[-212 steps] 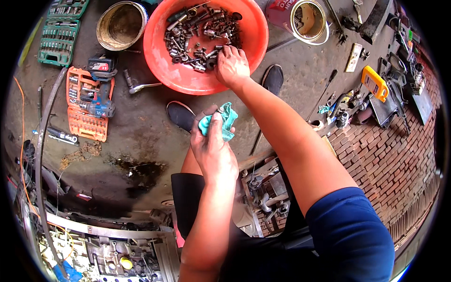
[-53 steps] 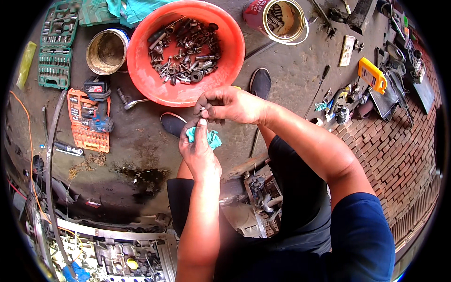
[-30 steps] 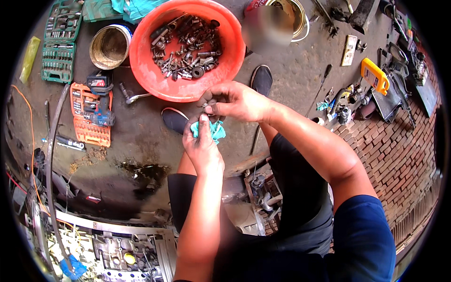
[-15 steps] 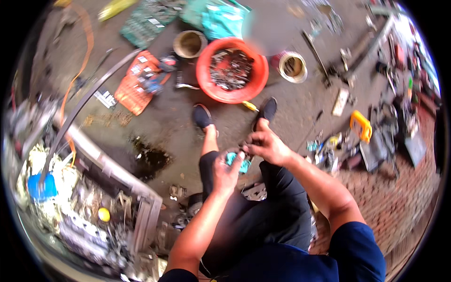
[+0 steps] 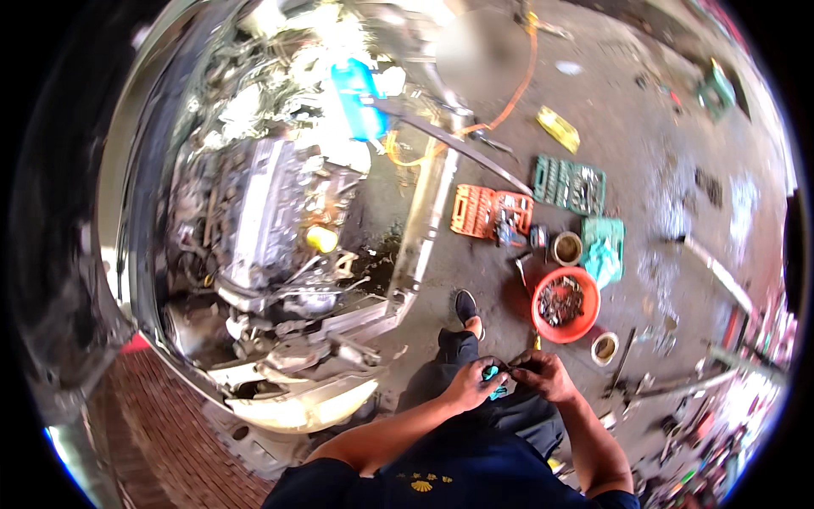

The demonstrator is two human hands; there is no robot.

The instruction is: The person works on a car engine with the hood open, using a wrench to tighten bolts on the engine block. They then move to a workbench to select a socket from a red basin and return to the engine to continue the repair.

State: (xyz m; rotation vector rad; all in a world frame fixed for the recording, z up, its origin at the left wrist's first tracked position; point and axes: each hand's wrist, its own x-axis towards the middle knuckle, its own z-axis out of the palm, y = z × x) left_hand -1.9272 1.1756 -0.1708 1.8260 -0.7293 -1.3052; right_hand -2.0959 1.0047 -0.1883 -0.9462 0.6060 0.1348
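Observation:
My left hand (image 5: 471, 386) is closed around a crumpled turquoise rag (image 5: 498, 392), part of which pokes out below the fingers. Close against it, my right hand (image 5: 544, 374) has its fingers pinched together. Where the fingertips meet there is something small and dark, too small to name. Both hands are in front of my lap, over my dark trousers. Just beyond them stands a red basin (image 5: 593, 327) full of small metal parts (image 5: 561, 302).
A car's open engine bay (image 5: 271, 220) fills the left, with a blue container (image 5: 356, 97) and a yellow cap (image 5: 321, 238). Orange (image 5: 475, 210) and green (image 5: 570, 184) tool cases lie ahead. Two cans (image 5: 566, 248) stand by the basin. Tools and parts (image 5: 695, 424) litter the right.
My view has swung left, bringing the engine bay in and shifting the basin to the right. My hands stay close together, the rag still in the left one.

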